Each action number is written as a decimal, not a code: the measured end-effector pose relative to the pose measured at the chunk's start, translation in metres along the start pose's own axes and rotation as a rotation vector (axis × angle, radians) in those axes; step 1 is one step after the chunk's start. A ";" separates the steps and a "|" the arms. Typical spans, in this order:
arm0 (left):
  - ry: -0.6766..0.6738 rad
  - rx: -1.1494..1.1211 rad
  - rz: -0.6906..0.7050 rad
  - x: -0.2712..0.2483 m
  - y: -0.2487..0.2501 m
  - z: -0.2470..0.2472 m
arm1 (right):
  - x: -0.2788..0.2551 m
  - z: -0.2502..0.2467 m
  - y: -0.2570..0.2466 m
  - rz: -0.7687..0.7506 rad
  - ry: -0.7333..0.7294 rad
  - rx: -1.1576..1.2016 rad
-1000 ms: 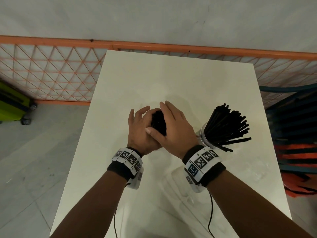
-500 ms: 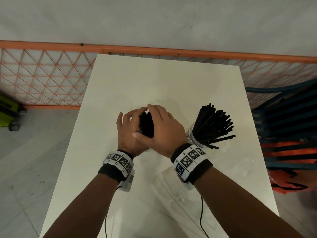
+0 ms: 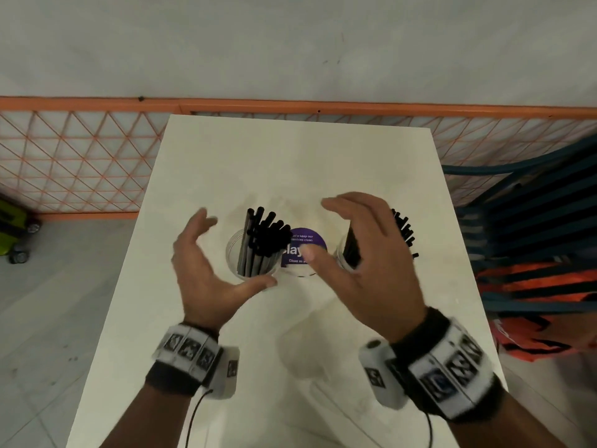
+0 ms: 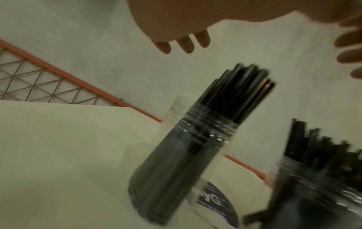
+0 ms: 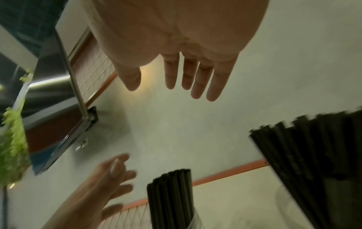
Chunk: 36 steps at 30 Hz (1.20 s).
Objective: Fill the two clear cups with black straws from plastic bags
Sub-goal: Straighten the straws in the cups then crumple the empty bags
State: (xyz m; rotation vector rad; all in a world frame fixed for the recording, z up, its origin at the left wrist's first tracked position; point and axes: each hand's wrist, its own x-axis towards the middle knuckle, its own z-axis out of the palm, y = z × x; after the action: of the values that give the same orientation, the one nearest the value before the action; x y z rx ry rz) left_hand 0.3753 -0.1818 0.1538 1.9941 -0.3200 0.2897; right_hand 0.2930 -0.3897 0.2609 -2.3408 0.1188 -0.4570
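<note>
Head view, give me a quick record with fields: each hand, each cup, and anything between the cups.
left hand: open, holds nothing, beside the left cup
right hand: open, holds nothing, in front of the right cup
left cup: upright, black straws inside
right cup: mostly hidden, straws fan out of it
between cups: purple round sticker on the white table

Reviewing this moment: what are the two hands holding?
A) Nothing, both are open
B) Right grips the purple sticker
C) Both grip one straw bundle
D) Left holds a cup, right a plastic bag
A: the left hand and right hand are spread open, no grip, either side of the left cup of black straws.
</note>
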 end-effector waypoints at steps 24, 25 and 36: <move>-0.677 0.194 -0.040 -0.004 0.050 0.154 | -0.031 -0.053 0.140 0.152 -0.244 -0.130; -0.688 0.187 -0.005 0.002 0.052 0.160 | -0.029 -0.049 0.141 0.156 -0.266 -0.115; -0.646 0.324 0.275 0.005 0.068 0.197 | -0.006 -0.016 0.148 0.296 -0.257 0.042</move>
State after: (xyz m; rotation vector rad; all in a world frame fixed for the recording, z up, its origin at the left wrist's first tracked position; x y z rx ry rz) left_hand 0.3681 -0.3886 0.1287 2.3266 -1.0145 -0.1569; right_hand 0.2889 -0.5060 0.1679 -2.2689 0.3241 -0.0128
